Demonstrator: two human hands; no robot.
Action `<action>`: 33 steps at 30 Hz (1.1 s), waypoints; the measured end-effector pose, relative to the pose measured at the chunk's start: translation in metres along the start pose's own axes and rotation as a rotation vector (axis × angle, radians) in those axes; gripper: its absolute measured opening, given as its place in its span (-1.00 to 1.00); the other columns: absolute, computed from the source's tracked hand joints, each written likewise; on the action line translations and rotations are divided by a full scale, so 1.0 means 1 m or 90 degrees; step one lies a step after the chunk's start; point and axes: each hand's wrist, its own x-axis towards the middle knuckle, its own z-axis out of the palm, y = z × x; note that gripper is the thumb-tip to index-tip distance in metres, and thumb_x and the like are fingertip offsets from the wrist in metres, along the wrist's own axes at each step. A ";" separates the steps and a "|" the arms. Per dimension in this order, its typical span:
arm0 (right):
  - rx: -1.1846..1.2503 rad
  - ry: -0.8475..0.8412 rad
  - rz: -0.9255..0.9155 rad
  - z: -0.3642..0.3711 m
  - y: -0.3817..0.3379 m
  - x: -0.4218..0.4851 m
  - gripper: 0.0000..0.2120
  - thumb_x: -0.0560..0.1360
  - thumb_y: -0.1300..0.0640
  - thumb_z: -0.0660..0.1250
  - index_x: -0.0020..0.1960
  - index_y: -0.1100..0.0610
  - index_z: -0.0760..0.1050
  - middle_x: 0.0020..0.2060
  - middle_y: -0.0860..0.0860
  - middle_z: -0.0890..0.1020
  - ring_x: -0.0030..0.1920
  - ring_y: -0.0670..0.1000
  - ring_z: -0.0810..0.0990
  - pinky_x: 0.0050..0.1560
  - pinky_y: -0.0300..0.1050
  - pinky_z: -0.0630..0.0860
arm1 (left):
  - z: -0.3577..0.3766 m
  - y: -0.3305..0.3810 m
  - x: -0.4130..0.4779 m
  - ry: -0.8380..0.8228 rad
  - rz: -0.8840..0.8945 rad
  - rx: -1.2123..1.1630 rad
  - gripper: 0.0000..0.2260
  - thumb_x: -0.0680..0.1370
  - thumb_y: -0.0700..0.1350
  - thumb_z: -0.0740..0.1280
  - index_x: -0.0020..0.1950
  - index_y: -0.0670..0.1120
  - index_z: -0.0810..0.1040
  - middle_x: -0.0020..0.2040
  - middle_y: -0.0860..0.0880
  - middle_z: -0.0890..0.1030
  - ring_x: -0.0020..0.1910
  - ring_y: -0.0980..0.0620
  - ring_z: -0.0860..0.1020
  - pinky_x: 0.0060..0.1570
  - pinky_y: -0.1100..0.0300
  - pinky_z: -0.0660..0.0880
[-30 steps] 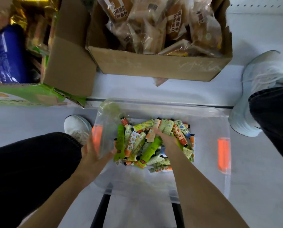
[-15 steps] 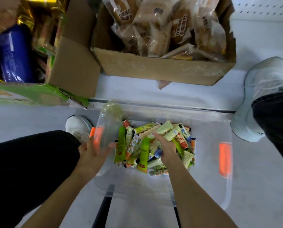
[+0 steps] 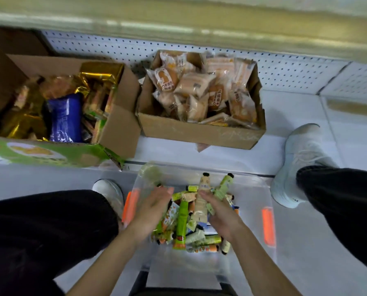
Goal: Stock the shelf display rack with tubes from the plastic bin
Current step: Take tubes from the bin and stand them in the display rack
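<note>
Right hand (image 3: 221,216) is gripping a bunch of glossy, black-capped tubes (image 3: 201,201); at their 9 o'clock, left hand (image 3: 154,208) is hovering, fingers straight and empty, over the clear plastic bin (image 3: 253,193).

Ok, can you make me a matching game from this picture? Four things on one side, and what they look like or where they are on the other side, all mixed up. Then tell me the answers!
Things:
1. right hand
2. left hand
3. bin clips
4. bread packets

Clues:
A. orange
B. in a cardboard box
C. gripping tubes
D. open, holding nothing

Pairs: 1-C, 2-D, 3-A, 4-B.
</note>
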 end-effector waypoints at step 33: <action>-0.509 -0.122 -0.628 0.148 -0.221 -0.286 -0.71 0.47 0.02 0.30 0.14 0.12 0.52 -0.28 0.01 0.63 -0.39 -0.05 0.57 -0.38 -0.22 0.48 | -0.104 0.217 -0.107 -0.068 0.490 -0.366 -0.58 0.38 0.16 0.21 -0.05 -0.14 0.61 -0.42 -0.12 0.45 -0.52 0.04 0.38 -0.54 0.24 0.35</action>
